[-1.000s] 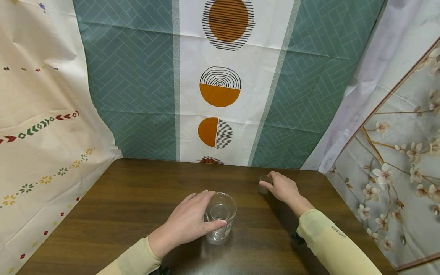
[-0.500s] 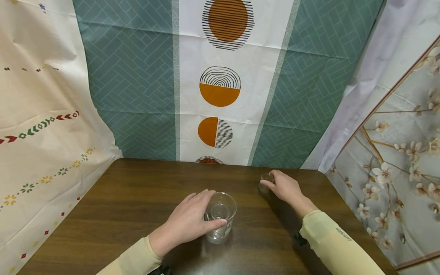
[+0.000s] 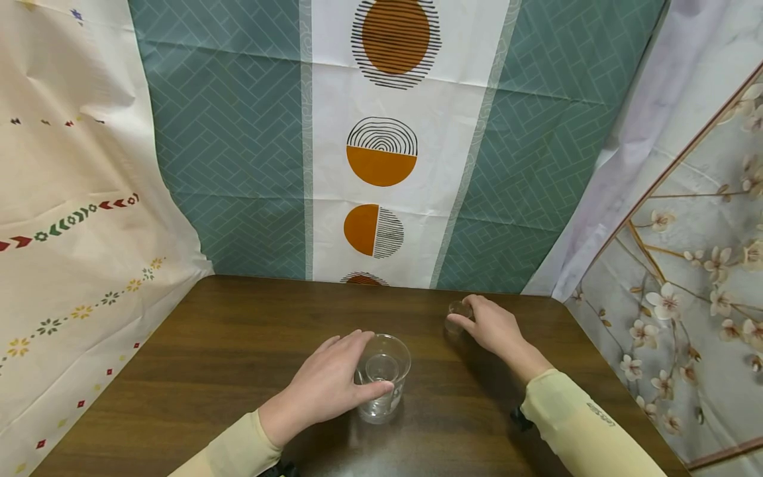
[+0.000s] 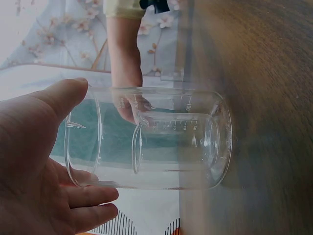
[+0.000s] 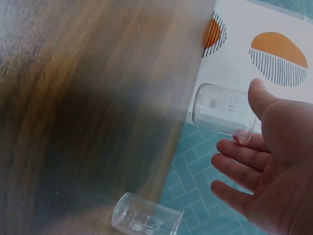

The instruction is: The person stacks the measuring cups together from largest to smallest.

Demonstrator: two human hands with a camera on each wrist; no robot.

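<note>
Both left hand [image 3: 330,381] and right hand [image 3: 493,324] have full grips: big beaker [image 4: 120,147] and, nearer the table's [image 3: 226,358] far edge, small beaker [image 5: 222,110].

The outer beaker [image 4: 115,142] reaches me as clear, smooth glass with bright glints along its rim, and the nested beaker [image 4: 171,144] inside has the same transparent gloss under pale printed marks. The small beaker [image 5: 225,107] looks like clear printed glass too. I see dark-grained wood on the desk [image 3: 197,377], with a soft sheen. The backdrop [image 3: 232,126] is creased cloth; the sleeves [image 3: 587,424] look like matt fabric.
</note>
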